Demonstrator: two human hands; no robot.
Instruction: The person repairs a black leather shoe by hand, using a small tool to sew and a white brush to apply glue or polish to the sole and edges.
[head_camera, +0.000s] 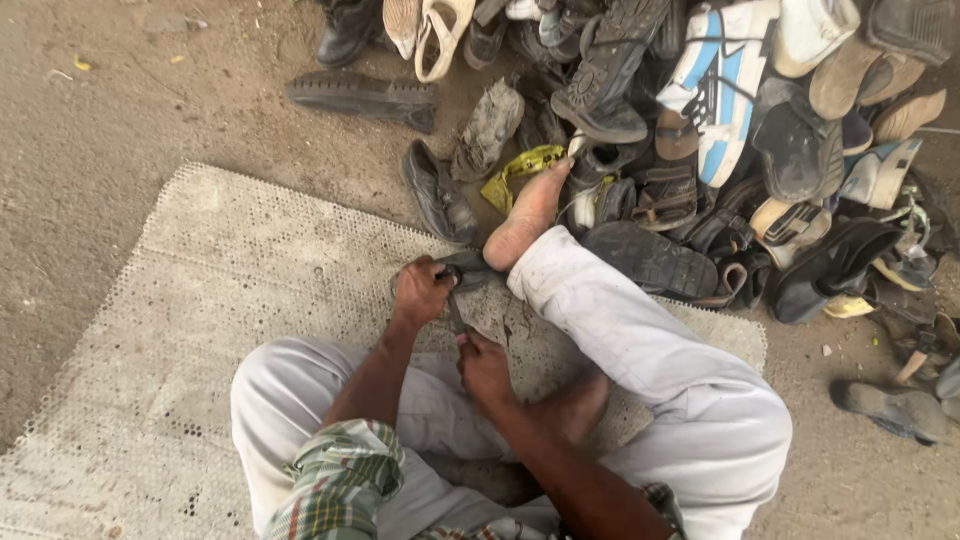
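1. The woven mat (200, 330) spreads beneath and to the left of both hands; the person sits on it in pale trousers (640, 340), one leg folded, the other stretched forward past the hands.
2. Beyond the hands, up and to the right, lies a big heap of worn shoes and sandals (720, 140) — among them a blue-and-white sports shoe (725, 85) — and, apart from the heap on the bare ground, a long black sole (365, 97).
3. A bare foot (525, 220) reaches out just right of the left hand and presses down on the far end of the piece being worked.
4. The left hand (420, 293) is clenched around the near end of a dark shoe piece (468, 268), which lies on the mat between this hand and the foot, pinned at both ends.
5. The right hand (485, 368), just below the left, has its grip closed on a thin tool (456, 316) whose tip points up to the dark piece; what kind of tool it is I cannot tell.
6. As far as can be judged, the work is midway — the piece is held and the tool is at it, but no separated part shows, and the heap looks unsorted.
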